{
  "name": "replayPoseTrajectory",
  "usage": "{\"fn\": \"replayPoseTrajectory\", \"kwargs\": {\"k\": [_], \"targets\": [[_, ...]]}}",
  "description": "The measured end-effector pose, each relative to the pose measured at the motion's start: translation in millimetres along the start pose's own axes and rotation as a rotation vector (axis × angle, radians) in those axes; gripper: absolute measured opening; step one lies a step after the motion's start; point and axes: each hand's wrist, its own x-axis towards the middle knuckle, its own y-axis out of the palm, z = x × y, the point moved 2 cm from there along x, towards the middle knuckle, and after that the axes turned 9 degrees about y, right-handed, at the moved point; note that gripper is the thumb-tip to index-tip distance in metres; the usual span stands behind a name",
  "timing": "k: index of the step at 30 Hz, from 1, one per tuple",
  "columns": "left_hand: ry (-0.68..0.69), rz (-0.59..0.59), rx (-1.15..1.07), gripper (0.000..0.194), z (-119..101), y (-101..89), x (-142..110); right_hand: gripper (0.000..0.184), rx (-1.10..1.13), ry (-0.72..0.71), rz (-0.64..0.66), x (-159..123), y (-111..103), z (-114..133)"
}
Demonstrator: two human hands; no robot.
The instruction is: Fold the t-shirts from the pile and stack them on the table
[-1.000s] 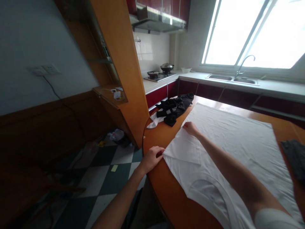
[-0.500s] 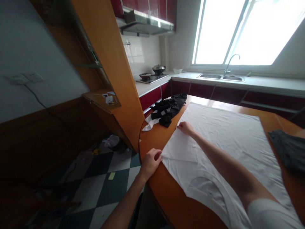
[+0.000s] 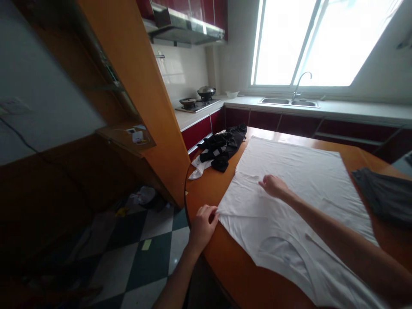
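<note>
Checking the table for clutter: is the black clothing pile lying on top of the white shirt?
No, the black clothing pile sits on the wooden table beside the white shirt.

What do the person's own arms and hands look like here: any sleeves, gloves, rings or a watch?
Both forearms are bare, with no sleeve in view. The left hand and right hand wear no gloves, and no ring, watch or bracelet shows. Fingers look slim; finer marks are too small to tell.

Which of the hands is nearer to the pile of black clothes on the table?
Right. The right hand rests on the white shirt, closer to the black clothes; the left hand pinches the shirt's corner at the table edge, farther away.
</note>
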Motion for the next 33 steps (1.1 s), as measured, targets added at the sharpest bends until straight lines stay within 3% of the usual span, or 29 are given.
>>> {"fn": "replayPoseTrajectory", "kwargs": {"k": [3,7,11,16,21,24,28,33], "targets": [[0.009,-0.009,0.014,0.014,1.2,1.3,-0.4,0.031,-0.026,0.021,0.103,-38.5,6.3,-26.8],[0.019,-0.008,0.015,0.016,3.0,2.1,-0.4,0.025,0.042,0.033,0.138,-71.2,19.2,-24.7],[0.013,-0.006,0.011,0.014,3.6,1.9,-1.8,0.013,0.148,0.046,0.111,-75.6,22.8,-8.6],[0.013,0.002,0.006,0.015,3.7,1.0,-3.3,0.003,0.324,0.090,0.137,-72.1,7.2,-0.7],[0.014,0.015,-0.005,0.013,4.0,1.6,-3.6,0.016,0.604,0.105,0.157,-76.4,-1.9,-1.7],[0.016,0.001,0.004,0.011,4.1,1.5,-5.9,0.018,0.506,0.113,0.141,-79.6,8.0,-8.3],[0.031,-0.035,0.000,0.017,4.2,-5.3,-0.4,0.021,0.165,0.060,0.120,-86.5,17.8,-16.0],[0.194,-0.045,-0.020,0.027,-3.9,-7.5,55.0,0.022,-0.002,-0.022,-0.063,-100.0,7.2,-7.7]]}}
